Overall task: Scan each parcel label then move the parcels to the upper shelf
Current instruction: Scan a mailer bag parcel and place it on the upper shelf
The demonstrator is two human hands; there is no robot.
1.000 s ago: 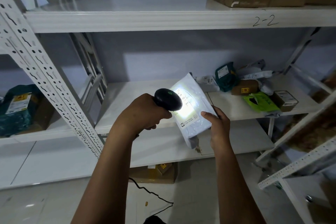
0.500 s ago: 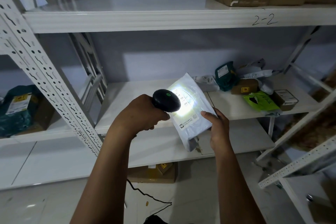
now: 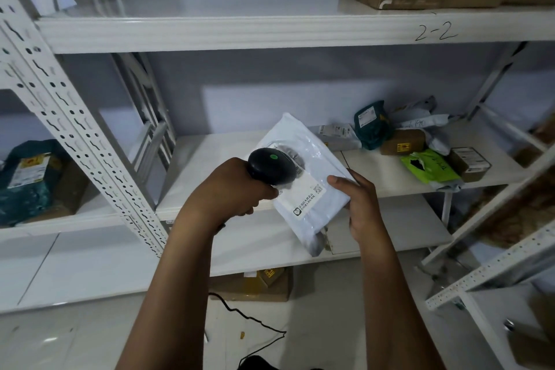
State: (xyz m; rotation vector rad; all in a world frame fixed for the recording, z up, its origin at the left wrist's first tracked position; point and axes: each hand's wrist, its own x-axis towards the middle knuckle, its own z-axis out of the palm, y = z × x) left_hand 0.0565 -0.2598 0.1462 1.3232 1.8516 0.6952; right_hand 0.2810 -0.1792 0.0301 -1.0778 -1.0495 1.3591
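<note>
Upper shelf: flat white metal, marked 2-2.
Parcel: soft, glossy white plastic bag, tilted in front of the middle shelf.
Right hand: pinches the parcel's right edge; it should hold the film taut.
Left hand: curled round the scanner's handle.
Scanner: black, rounded, green-lit; best aimed squarely.
Label: smooth white paper, partly hidden.

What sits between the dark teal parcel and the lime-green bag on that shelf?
A small brown box with a yellow sticker, between the teal parcel and green bag; head view shows it.
</note>
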